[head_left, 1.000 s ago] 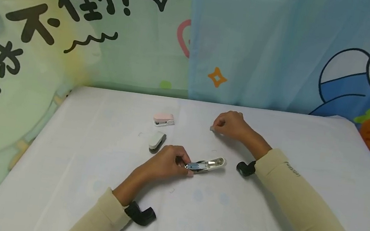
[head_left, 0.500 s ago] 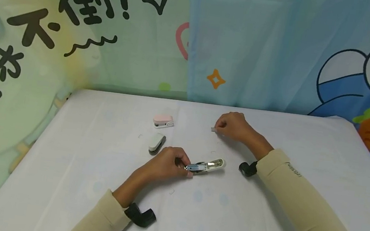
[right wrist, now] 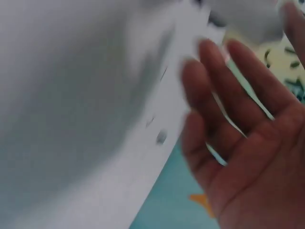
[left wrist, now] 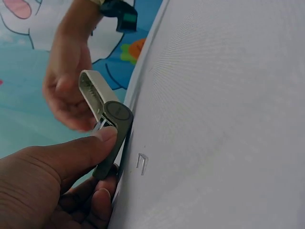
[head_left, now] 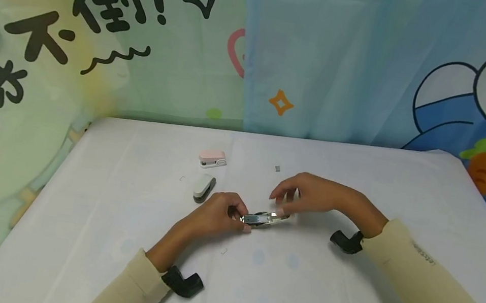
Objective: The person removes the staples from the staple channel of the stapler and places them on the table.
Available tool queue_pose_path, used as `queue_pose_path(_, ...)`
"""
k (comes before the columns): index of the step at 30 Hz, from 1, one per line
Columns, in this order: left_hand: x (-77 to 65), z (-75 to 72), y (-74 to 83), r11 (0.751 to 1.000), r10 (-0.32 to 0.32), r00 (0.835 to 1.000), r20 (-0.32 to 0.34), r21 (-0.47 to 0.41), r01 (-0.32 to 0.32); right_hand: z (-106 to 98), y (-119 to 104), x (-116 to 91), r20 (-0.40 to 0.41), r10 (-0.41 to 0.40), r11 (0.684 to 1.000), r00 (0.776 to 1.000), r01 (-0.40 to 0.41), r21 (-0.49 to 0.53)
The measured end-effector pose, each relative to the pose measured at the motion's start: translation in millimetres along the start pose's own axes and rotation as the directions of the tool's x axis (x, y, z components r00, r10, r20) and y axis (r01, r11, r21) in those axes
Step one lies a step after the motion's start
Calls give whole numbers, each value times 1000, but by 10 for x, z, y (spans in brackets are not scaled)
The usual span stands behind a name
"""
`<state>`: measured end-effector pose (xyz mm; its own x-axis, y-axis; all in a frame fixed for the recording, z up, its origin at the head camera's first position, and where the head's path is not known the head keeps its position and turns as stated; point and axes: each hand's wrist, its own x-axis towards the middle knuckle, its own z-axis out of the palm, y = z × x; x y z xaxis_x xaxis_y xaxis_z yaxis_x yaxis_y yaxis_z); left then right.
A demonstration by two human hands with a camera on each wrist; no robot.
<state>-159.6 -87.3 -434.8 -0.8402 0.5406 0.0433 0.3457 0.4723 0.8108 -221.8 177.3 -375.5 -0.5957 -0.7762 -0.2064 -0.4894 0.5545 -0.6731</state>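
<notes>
The unfolded stapler (head_left: pixel 259 219) is between my two hands near the middle of the worktop (head_left: pixel 298 292), its metal rail facing up. In the left wrist view its pale cover stands swung away from the body at a round hinge; whether its underside touches the cloth, I can't tell.

My left fingers (head_left: pixel 239 203) are clamped on one end of it, thumb over the body beside the rail and the others tucked below. I judge it light and stiff, with smooth sides that could slip if pinched loosely, and a cover that may swing freely at the hinge. The solid body seems the best place to hold, clear of that cover; I would not squeeze the thin rail hard. It looks sturdy otherwise, though a tug sideways might strain the pivot.

My right fingers (head_left: pixel 286 185) are loosely bent and slightly apart, with nothing between them that I can see. That thumb overlaps the far end of the stapler from above; contact there is too blurred to confirm.

Beyond both hands, a small grey piece (head_left: pixel 277 168), perhaps a short strip of staples, lies on the cloth. To the left are a pale grey stapler (head_left: pixel 204 187), just beside my left knuckles, and a pink stapler (head_left: pixel 212 155) farther back. A loose staple (head_left: pixel 223 251) lies on the near side. Behind everything hangs a printed backdrop (head_left: pixel 343 57).
</notes>
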Motion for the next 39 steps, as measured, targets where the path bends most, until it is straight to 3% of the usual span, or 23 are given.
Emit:
queue_pose_path(3, -1, 1, 13, 1000, -7, 1000, -6, -4, 7, 55, -116, -75, 125, -1, 1000, 992, 0, 6)
queue_pose_path(5, 4, 10, 19, 1000, -7, 1000, -7, -13, 7, 75, -145, -100, 124, 5, 999, 992, 0, -42)
queue_pose_path(11, 121, 51, 87, 999, 27, 997, -72, -25, -29, 16, -41, -146, 10, 9, 991, 1000, -7, -134)
queue_pose_path(15, 341, 92, 172, 1000, 17, 988, -156, -7, -19, -80, 103, -162, -70, 3, 987, 998, -15, -162)
queue_pose_path(18, 558, 157, 227, 999, -16, 984, -179, 31, 22, -158, 227, -189, -121, 17, 982, 993, -40, -184)
queue_pose_path(25, 991, 331, 340, 991, -52, 990, -134, 112, 67, -302, 459, -365, -193, 107, 972, 975, -143, -188)
queue_pose_path(32, 1211, 413, 355, 982, -34, 996, -82, 181, 48, -387, 518, -497, -224, 157, 965, 962, -198, -174)
queue_pose_path(39, 1406, 562, 384, 980, -33, 996, -78, 192, 47, -444, 611, -635, -252, 201, 952, 946, -249, -176)
